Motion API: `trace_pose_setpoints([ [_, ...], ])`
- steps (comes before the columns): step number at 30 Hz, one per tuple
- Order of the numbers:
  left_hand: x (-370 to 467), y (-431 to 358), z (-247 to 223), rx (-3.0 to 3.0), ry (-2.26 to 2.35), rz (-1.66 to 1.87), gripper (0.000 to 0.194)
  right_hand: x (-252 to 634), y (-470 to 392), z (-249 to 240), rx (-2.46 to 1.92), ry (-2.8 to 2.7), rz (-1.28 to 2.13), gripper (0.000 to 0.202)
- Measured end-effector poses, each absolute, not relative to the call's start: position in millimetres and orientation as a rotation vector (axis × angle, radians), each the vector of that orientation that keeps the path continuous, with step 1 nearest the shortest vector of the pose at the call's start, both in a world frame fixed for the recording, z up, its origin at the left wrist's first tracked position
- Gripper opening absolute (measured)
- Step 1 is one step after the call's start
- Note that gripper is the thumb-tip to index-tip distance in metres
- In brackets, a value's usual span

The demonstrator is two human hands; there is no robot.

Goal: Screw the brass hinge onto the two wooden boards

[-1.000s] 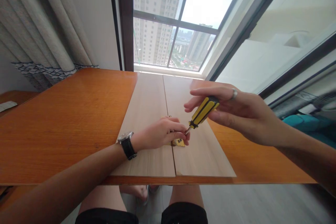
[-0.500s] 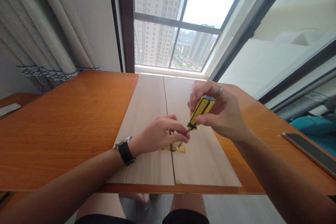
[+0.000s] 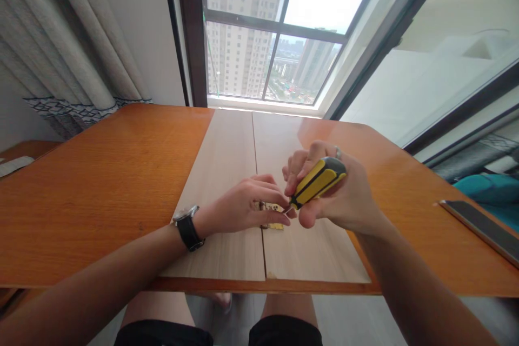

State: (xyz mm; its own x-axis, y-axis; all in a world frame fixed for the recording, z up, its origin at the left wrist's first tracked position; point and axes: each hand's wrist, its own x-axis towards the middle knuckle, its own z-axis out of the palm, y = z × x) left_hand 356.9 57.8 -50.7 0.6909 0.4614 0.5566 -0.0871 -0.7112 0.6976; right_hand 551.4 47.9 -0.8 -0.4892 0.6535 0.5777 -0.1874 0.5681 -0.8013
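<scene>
Two pale wood boards lie side by side, the left board (image 3: pixel 227 151) and the right board (image 3: pixel 312 248), with a narrow gap between them. A brass hinge (image 3: pixel 276 226) spans the gap, partly hidden by fingers. My right hand (image 3: pixel 336 189) is closed round a yellow and black screwdriver (image 3: pixel 318 183), which leans with its handle up to the right. My left hand (image 3: pixel 247 204), below a black-strapped watch, rests over the hinge, and its thumb and fingertips pinch at the screwdriver's metal shaft. The shaft's tip is hidden.
The boards rest on an orange-brown wooden table (image 3: pixel 101 184). A dark flat object (image 3: pixel 478 227) lies at its right edge. Behind the table are a window and a grey curtain (image 3: pixel 81 38). My legs are below the front edge.
The screwdriver's handle has tilted lower and to the right, and my right hand has turned with it. My left hand stays over the hinge. The view has shifted slightly.
</scene>
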Motion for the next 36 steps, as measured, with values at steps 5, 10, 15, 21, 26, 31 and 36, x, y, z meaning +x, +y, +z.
trace_pose_setpoints([
  [5,358.7,58.0,-50.3,2.204,0.304,0.982,0.031,550.7,39.2,3.5,-0.382,-1.893,1.061,0.042],
  [10,356.6,56.5,-48.8,2.202,0.334,0.895,0.024,558.7,31.0,9.5,-0.403,-1.940,1.191,0.034],
  [15,355.3,54.4,-48.7,2.246,0.385,0.865,0.017,545.5,35.4,5.4,-0.373,-1.784,1.025,0.033],
  [21,355.6,54.9,-48.6,2.255,0.358,0.876,0.023,546.8,34.2,6.9,-0.362,-1.823,1.121,0.045],
  [26,353.4,54.8,-47.9,2.277,0.347,0.841,0.027,556.9,30.1,11.3,-0.410,-1.878,1.123,0.027],
  [31,353.6,55.6,-52.1,2.274,0.337,0.836,0.032,542.3,34.0,10.2,-0.361,-1.776,0.996,0.034],
  [36,355.0,57.4,-56.5,2.304,0.327,0.951,0.032,539.1,37.0,5.1,-0.400,-1.742,0.961,0.047],
])
